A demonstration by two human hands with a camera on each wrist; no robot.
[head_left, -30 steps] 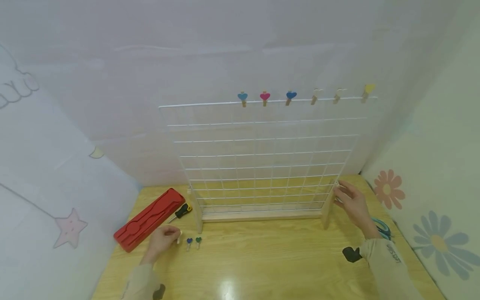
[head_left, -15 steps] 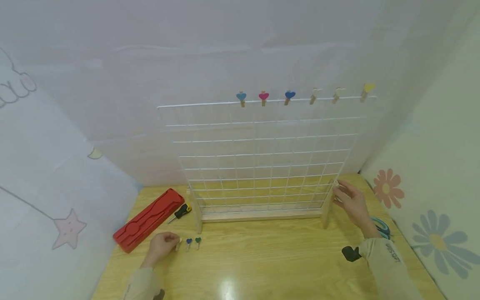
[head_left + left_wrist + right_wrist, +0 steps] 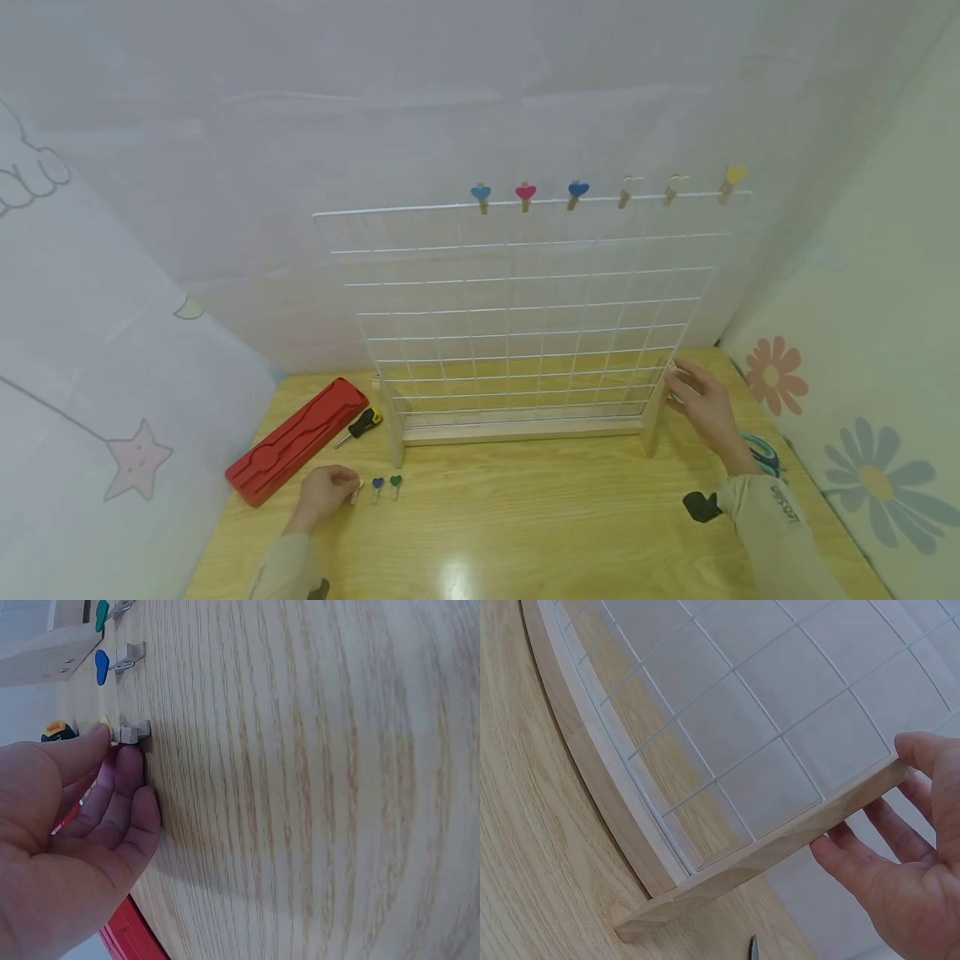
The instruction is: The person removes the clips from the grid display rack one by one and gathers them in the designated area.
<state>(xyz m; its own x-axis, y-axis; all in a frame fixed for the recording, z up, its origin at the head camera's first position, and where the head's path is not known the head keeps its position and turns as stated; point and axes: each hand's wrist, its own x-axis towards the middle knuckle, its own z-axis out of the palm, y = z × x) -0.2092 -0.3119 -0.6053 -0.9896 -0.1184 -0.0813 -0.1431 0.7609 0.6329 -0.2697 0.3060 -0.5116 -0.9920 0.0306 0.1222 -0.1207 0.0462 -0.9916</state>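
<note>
At the left front of the table, my left hand (image 3: 324, 493) pinches a small wooden clothespin (image 3: 133, 733) with a yellowish heart between thumb and fingers, low at the tabletop. Beside it lie a clothespin with a blue heart (image 3: 377, 483) and another with a green heart (image 3: 395, 481). My right hand (image 3: 705, 408) grips the upper end of the right wooden side piece (image 3: 780, 829), thumb on one side and fingers on the other. That piece belongs to the stand bearing a white wire grid (image 3: 510, 312). Several heart clothespins, such as a pink one (image 3: 526, 194), sit along its top wire.
Left of the stand lie a red moulded tray (image 3: 296, 442) and a screwdriver (image 3: 362, 423) with a black and yellow handle. Teal-handled scissors (image 3: 763, 454) lie near my right forearm. Pale sheets with printed drawings wall in the table (image 3: 525, 517) at the back and sides.
My left hand has lowered slightly, bringing the yellowish clothespin down into line with the blue and green ones. My right hand stays on the side piece.
</note>
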